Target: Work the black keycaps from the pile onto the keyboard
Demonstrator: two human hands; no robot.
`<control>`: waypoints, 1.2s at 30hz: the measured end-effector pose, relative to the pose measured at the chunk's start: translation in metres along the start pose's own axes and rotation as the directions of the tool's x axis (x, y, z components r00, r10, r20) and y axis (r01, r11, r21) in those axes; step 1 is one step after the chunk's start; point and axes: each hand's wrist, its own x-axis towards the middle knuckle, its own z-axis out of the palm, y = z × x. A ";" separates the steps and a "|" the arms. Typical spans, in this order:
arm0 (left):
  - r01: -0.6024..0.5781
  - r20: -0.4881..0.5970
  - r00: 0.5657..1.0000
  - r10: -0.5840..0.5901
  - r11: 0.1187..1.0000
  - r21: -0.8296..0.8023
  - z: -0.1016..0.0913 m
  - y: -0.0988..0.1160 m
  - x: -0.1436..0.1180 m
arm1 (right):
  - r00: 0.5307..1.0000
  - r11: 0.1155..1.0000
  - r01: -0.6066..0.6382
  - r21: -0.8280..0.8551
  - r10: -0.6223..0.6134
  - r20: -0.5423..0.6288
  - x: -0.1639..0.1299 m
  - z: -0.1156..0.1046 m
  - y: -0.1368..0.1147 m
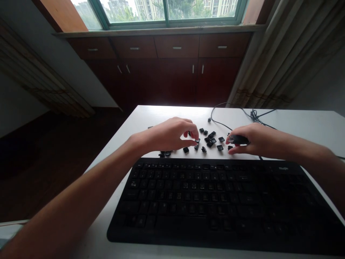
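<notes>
A black keyboard (172, 219) lies on the white table, with bare sockets showing where several keys are off. Beyond its back edge, loose black keycaps (210, 140) are scattered between my hands. My left hand (179, 133) reaches in from the left, thumb and forefinger pinching a black keycap (197, 140) just above the tabletop. On the right, my right hand (252, 136) is closed around a small dark tool (239, 139) with a greyish tip pointing left; its exact kind is unclear. Another keycap (230, 147) lies by the right thumb.
A black cable (215, 106) loops across the back of the white table (304, 124) to a bundled coil (254, 114). More keycaps (165, 154) sit under my left wrist. Past the table stand red-brown cabinets (172, 79) below a window.
</notes>
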 end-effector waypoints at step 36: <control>0.095 -0.035 0.962 -0.270 0.453 -0.886 0.032 0.057 0.016 | 0.874 0.902 0.431 0.039 -0.406 -0.267 -0.032 -0.027 -0.058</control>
